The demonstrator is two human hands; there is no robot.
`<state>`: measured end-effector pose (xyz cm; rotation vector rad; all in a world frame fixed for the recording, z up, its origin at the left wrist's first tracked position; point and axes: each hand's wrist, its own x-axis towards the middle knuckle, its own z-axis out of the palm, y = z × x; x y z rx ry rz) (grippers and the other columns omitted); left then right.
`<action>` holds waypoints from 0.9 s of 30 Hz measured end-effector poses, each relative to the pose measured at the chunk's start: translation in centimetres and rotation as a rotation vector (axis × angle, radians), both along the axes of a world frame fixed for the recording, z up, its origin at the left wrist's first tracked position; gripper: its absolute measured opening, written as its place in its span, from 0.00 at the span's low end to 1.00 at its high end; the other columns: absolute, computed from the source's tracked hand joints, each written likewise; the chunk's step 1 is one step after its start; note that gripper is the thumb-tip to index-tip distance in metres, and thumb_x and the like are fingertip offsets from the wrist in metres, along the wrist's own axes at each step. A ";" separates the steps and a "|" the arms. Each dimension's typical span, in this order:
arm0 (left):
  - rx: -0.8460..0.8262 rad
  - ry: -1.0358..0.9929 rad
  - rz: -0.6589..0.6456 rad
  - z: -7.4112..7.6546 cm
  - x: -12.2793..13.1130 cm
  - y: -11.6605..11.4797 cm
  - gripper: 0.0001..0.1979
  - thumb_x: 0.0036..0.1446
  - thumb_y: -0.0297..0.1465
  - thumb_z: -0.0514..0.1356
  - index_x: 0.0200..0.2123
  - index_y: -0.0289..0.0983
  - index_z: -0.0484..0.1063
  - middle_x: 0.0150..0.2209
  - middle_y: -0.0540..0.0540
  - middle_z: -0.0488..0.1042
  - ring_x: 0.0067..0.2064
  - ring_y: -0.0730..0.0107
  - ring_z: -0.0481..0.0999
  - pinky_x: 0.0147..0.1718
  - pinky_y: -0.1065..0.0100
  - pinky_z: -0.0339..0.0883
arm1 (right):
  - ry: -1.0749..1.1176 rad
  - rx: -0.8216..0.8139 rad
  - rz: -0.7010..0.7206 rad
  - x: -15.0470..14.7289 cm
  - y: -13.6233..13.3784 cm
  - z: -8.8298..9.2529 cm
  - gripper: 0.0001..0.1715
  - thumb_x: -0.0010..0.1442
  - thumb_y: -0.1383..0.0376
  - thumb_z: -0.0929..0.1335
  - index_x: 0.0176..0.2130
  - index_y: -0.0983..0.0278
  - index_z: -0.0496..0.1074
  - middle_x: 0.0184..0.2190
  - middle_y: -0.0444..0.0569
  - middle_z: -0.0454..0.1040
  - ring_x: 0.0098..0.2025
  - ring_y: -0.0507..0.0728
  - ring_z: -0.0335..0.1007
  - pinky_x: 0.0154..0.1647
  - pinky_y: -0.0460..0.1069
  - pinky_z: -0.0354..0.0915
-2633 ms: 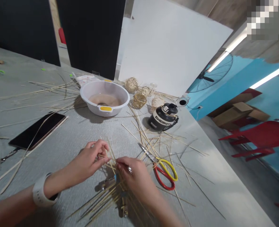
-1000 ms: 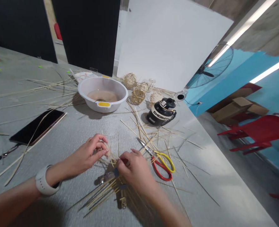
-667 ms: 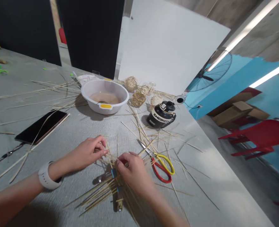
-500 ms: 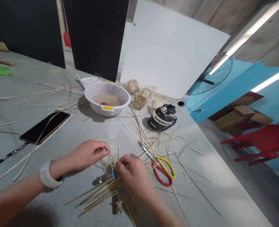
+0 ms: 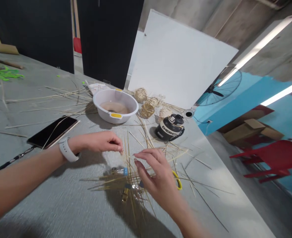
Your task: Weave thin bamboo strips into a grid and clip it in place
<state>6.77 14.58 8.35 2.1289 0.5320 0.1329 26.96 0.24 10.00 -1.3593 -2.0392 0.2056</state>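
Note:
Thin straw-coloured strips (image 5: 129, 155) cross one another on the table between my hands. Clips hold the crossing, among them a blue-ended clip (image 5: 125, 171) and a clear, brownish clip (image 5: 125, 194). My left hand (image 5: 106, 142), with a white watch (image 5: 68, 150) at the wrist, has thumb and fingertips pinched at the upper left of the strips, seemingly on a thin strip end. To the right, my right hand (image 5: 158, 172) hovers over the crossing, thumb and index finger apart. It covers most of the scissors, leaving a yellow handle loop (image 5: 178, 181) showing.
A white basin (image 5: 132, 112) with brownish water stands ahead. Woven balls (image 5: 146, 110) and a black bottle (image 5: 169, 129) are right of it. A phone (image 5: 52, 132) lies at left beside loose strips. The table's right edge slopes toward a red chair (image 5: 277, 157).
My left hand has shifted right and slightly up. The right hand has lifted off the strips, its fingers spreading, and now hides most of the scissors. The clipped strips have turned and moved.

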 end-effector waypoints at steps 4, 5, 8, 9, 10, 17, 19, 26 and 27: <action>0.047 0.015 -0.005 2.2 0.7 1.9 0.13 0.59 0.37 0.56 0.36 0.36 0.77 0.33 0.48 0.77 0.35 0.69 0.72 0.34 0.72 0.61 | -0.015 0.015 0.004 1.8 0.0 3.3 0.08 0.63 0.68 0.64 0.40 0.62 0.73 0.36 0.50 0.74 0.40 0.56 0.69 0.42 0.52 0.65; 0.054 0.021 -0.004 2.4 0.7 2.3 0.13 0.59 0.38 0.55 0.36 0.37 0.77 0.33 0.48 0.77 0.34 0.69 0.71 0.34 0.72 0.61 | -0.007 0.005 -0.025 2.3 -0.1 3.7 0.08 0.63 0.68 0.64 0.39 0.62 0.73 0.35 0.50 0.74 0.39 0.56 0.69 0.41 0.52 0.65; 0.059 0.025 -0.006 2.3 0.5 3.5 0.15 0.60 0.40 0.55 0.36 0.37 0.78 0.33 0.47 0.77 0.35 0.68 0.71 0.34 0.71 0.60 | 0.039 -0.052 -0.126 3.9 -0.5 4.3 0.08 0.64 0.65 0.64 0.36 0.63 0.73 0.32 0.48 0.74 0.36 0.55 0.69 0.38 0.50 0.65; 0.053 0.025 -0.001 2.1 0.4 3.8 0.15 0.60 0.40 0.55 0.36 0.37 0.78 0.34 0.46 0.77 0.35 0.67 0.71 0.34 0.70 0.60 | 0.056 -0.072 -0.158 4.4 -0.7 4.2 0.09 0.64 0.64 0.64 0.36 0.63 0.73 0.30 0.48 0.73 0.34 0.55 0.69 0.36 0.49 0.64; 0.047 0.025 0.007 1.8 0.3 4.1 0.16 0.60 0.41 0.55 0.36 0.38 0.78 0.34 0.46 0.77 0.36 0.67 0.72 0.35 0.70 0.60 | 0.071 -0.091 -0.187 4.8 -0.9 4.1 0.09 0.63 0.63 0.64 0.35 0.63 0.73 0.29 0.47 0.73 0.32 0.54 0.68 0.34 0.48 0.64; -0.004 0.017 0.022 1.0 0.1 5.2 0.16 0.58 0.42 0.56 0.35 0.38 0.78 0.35 0.45 0.78 0.38 0.64 0.73 0.38 0.68 0.62 | 0.102 -0.280 -0.202 5.8 -1.8 2.0 0.10 0.63 0.64 0.64 0.32 0.63 0.73 0.26 0.44 0.73 0.28 0.52 0.67 0.29 0.46 0.62; 0.014 0.026 0.014 1.7 0.5 5.1 0.15 0.58 0.41 0.56 0.35 0.38 0.78 0.36 0.45 0.79 0.38 0.65 0.73 0.38 0.68 0.62 | 0.088 -0.303 -0.136 5.3 -1.7 2.0 0.10 0.63 0.65 0.64 0.33 0.63 0.74 0.27 0.44 0.73 0.29 0.52 0.67 0.30 0.46 0.62; 0.175 0.100 -0.125 6.8 4.1 4.2 0.12 0.57 0.37 0.57 0.32 0.37 0.78 0.30 0.49 0.77 0.32 0.70 0.71 0.31 0.71 0.60 | -0.359 -0.178 0.216 0.7 0.8 5.3 0.13 0.66 0.69 0.63 0.47 0.61 0.73 0.44 0.49 0.74 0.37 0.52 0.73 0.35 0.46 0.65; 0.197 0.102 -0.147 7.5 4.7 4.1 0.12 0.57 0.37 0.57 0.31 0.37 0.77 0.29 0.49 0.77 0.31 0.70 0.70 0.30 0.71 0.59 | -0.475 -0.163 0.235 0.1 1.3 5.7 0.13 0.65 0.68 0.63 0.48 0.62 0.72 0.45 0.50 0.74 0.36 0.53 0.73 0.32 0.46 0.65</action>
